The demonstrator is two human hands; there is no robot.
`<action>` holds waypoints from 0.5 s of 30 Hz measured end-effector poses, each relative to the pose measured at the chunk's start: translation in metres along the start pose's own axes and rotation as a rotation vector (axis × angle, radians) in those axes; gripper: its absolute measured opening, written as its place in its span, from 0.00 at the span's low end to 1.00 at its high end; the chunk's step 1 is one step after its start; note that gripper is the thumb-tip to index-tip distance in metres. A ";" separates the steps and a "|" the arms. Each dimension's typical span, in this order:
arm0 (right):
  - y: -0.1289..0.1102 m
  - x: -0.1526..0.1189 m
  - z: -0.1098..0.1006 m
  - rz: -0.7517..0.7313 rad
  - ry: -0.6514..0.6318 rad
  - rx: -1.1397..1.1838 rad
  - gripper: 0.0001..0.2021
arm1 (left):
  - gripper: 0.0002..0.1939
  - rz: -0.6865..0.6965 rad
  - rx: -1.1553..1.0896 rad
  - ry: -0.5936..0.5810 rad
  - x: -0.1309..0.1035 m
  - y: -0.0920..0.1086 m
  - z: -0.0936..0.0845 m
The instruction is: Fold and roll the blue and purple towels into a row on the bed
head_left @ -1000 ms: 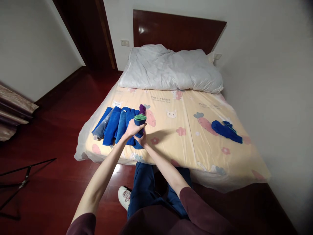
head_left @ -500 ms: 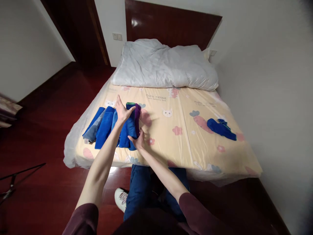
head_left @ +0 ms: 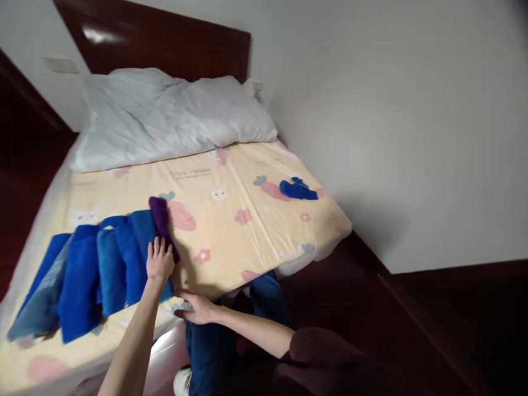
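Several folded blue cloths lie side by side on the left of the bed, a grey-blue one among them. A purple cloth lies at the right end of the row. My left hand rests with its fingers apart on the rightmost blue cloth, beside the purple one. Near the bed's front edge, my right hand is open, thumb and fingers apart, close to the lower end of that cloth. A crumpled dark blue cloth lies apart on the right side of the bed.
The bed has a yellow patterned sheet. A pale quilt is bunched across its far end, before a dark wooden headboard. A white wall stands on the right. My legs are against the front edge.
The view has turned right and come closer to the bed. My left hand has come down onto the rightmost blue cloth. My right hand has moved from the cloth's side to near its lower end.
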State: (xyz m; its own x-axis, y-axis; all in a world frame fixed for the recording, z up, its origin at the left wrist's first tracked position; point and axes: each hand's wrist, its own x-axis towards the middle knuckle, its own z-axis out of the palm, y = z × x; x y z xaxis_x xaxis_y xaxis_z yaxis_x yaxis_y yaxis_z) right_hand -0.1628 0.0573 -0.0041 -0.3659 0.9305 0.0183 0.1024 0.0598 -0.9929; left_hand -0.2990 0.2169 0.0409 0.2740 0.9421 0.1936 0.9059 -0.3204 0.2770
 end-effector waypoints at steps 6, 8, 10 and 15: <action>0.049 -0.062 -0.133 0.233 0.506 0.081 0.17 | 0.31 0.236 -0.199 -0.167 -0.019 0.156 0.074; 0.059 -0.079 -0.198 0.233 0.677 0.036 0.16 | 0.29 0.248 -0.259 -0.161 -0.031 0.208 0.104; 0.060 -0.087 -0.270 0.236 0.825 -0.059 0.14 | 0.29 0.176 -0.278 -0.060 -0.039 0.239 0.128; 0.037 -0.072 -0.455 0.344 1.083 -0.518 0.14 | 0.25 0.144 -0.298 0.125 -0.038 0.244 0.166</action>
State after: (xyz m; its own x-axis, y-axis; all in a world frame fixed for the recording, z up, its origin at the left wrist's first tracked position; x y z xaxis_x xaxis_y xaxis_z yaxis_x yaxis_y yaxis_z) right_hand 0.2884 0.1576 0.0111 0.6756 0.7307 0.0982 0.4835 -0.3386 -0.8072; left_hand -0.0344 0.1196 -0.0549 0.3333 0.8716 0.3594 0.7221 -0.4811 0.4971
